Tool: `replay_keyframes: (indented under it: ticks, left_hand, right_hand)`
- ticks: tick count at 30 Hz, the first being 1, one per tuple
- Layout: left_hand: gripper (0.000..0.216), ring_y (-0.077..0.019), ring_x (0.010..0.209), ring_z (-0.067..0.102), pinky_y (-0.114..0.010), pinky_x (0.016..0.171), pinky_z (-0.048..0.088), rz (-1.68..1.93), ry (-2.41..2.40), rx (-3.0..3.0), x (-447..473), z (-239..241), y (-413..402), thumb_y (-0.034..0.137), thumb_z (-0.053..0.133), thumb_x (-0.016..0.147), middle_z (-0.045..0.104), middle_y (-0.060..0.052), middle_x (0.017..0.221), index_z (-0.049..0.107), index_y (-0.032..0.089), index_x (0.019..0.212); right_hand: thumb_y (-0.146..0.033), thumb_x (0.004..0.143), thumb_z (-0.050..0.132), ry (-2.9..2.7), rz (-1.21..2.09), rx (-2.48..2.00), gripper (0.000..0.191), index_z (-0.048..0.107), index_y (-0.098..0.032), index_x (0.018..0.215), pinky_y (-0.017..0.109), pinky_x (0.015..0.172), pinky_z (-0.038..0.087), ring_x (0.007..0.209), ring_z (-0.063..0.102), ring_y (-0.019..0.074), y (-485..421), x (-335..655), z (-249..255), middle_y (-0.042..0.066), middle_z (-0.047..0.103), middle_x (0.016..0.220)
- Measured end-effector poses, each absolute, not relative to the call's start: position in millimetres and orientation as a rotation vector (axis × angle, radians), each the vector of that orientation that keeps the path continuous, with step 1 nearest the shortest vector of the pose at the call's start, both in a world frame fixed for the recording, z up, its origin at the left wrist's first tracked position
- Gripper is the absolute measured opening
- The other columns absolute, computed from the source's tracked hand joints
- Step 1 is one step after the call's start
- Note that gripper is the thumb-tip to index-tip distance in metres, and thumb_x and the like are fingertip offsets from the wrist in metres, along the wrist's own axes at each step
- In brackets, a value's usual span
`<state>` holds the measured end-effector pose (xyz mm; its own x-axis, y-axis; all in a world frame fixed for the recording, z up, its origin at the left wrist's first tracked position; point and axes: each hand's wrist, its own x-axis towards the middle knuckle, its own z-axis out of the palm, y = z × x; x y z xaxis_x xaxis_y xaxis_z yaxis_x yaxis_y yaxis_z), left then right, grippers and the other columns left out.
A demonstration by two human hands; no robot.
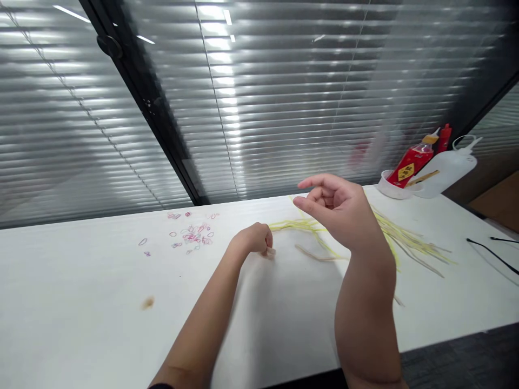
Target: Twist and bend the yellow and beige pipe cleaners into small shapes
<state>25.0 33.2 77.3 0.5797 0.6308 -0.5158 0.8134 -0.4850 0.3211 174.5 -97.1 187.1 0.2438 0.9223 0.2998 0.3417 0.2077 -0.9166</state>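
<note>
My left hand [254, 237] is closed low over the white table, its fingers curled round one end of a bunch of thin yellow strands [295, 224]. A short beige end [268, 253] pokes out below those fingers. My right hand [338, 202] is raised above the strands, thumb and index finger apart, with nothing between them. Behind its wrist, more yellow and beige strands [417, 246] fan out to the right. A loose beige strand [314, 255] lies between the two hands. My right hand and forearm hide the middle of the strands.
Small coloured rubber bands [197, 236] are scattered left of my left hand. A blurred brown spot [148, 302] shows nearer me. At the back right, a red bottle [410, 165] leans in a clear bowl [391, 189] beside a white squeeze bottle [450, 167]. Black thin rods [492, 255] lie far right.
</note>
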Motion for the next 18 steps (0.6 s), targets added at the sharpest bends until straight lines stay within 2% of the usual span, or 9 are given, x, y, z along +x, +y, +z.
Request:
replay_keyframes:
  ticks: [4,10,18]
  left_hand:
    - [0.034,-0.0187,0.075,0.063,-0.024,0.06,0.047,-0.466,1.182,2.282,29.4,71.3,34.5,0.028,0.074,0.053,0.068,-0.005,0.094,0.069,0.02,0.086]
    - [0.046,-0.0199,0.084,0.063,-0.025,0.067,0.048,-0.45,1.203,2.302,25.5,76.7,34.2,0.023,0.075,0.05,0.064,-0.004,0.107,0.067,0.023,0.096]
    - [0.045,-0.0199,0.09,0.06,-0.024,0.067,0.047,-0.204,1.165,2.431,14.1,88.2,20.9,0.027,0.071,0.058,0.061,-0.002,0.107,0.063,0.028,0.103]
  right_hand:
    - [-0.035,0.074,0.067,-1.33,0.625,-1.357,0.027,0.063,-0.02,0.095,0.024,0.048,0.039,0.051,0.043,0.0089,-100.6,176.8,188.8,-0.001,0.056,0.066]
    - [-0.036,0.074,0.067,-1.319,0.623,-1.352,0.026,0.062,-0.019,0.094,0.024,0.049,0.039,0.052,0.044,0.009,-101.7,183.5,188.6,-0.001,0.056,0.066]
    - [-0.037,0.073,0.068,-1.321,0.596,-1.282,0.026,0.063,-0.02,0.092,0.023,0.046,0.037,0.049,0.041,0.0079,-99.5,187.6,180.6,-0.003,0.054,0.062]
